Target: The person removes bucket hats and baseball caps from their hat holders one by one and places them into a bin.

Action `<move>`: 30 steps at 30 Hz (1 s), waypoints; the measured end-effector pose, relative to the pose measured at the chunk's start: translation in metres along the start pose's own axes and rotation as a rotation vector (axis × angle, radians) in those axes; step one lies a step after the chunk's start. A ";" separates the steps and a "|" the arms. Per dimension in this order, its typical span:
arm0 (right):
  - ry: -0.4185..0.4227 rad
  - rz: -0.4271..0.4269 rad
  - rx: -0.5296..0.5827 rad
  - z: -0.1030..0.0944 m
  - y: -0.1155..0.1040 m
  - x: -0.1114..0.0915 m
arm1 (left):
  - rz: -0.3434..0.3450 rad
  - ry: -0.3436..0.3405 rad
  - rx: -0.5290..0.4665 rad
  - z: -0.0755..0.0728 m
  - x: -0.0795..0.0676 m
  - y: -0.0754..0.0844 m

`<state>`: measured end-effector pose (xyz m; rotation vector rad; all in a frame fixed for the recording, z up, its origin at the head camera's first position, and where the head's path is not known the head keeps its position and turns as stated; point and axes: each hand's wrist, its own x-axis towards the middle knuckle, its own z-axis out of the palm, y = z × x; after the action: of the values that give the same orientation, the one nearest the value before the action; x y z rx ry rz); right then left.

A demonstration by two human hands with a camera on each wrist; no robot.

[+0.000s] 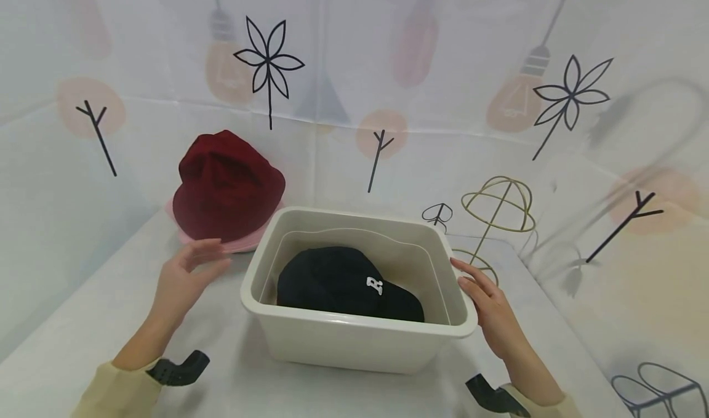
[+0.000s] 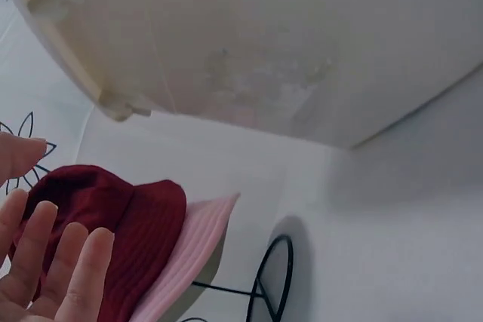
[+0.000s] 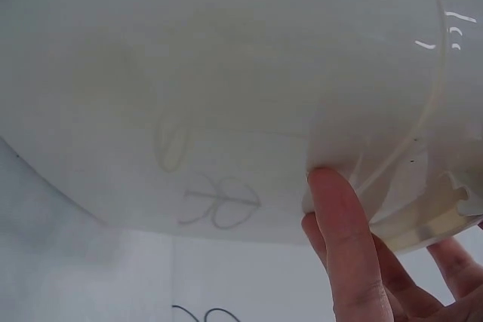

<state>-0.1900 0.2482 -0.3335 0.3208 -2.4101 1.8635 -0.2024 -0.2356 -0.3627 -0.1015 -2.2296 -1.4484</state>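
Observation:
A black baseball cap (image 1: 338, 282) with a white letter on its front lies in a cream plastic bin (image 1: 360, 324). At the bin's right end, my right hand (image 1: 490, 310) touches the rim and outer wall with nearly straight fingers; the right wrist view shows a fingertip (image 3: 336, 194) against the wall. My left hand (image 1: 185, 276) is in the air left of the bin, holding nothing, its fingers spread and lightly bent. Just beyond it, a maroon bucket hat (image 1: 227, 187) sits over a pink hat (image 2: 204, 231), whose brim shows below.
A gold wire hat stand (image 1: 493, 218) stands behind the bin on the right. Black wire (image 2: 260, 284) shows beside the stacked hats in the left wrist view. The white table (image 1: 221, 381) meets a printed cloth backdrop (image 1: 343, 79) at the back and sides.

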 end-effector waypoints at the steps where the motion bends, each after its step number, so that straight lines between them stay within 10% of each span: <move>1: -0.001 -0.001 0.001 0.000 0.000 0.000 | 0.007 0.020 0.016 -0.001 0.001 0.003; 13: 0.001 0.015 -0.001 0.000 -0.001 -0.001 | 0.163 0.169 0.021 -0.017 0.032 -0.032; 22: -0.010 0.008 0.003 0.002 -0.002 0.001 | 0.132 0.242 0.175 -0.023 0.040 0.017; 30: -0.021 -0.001 0.032 0.000 -0.002 -0.001 | 0.097 0.309 0.175 -0.024 0.060 0.029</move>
<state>-0.1887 0.2481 -0.3320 0.3449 -2.3953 1.9097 -0.2381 -0.2553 -0.3043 0.0671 -2.0548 -1.1281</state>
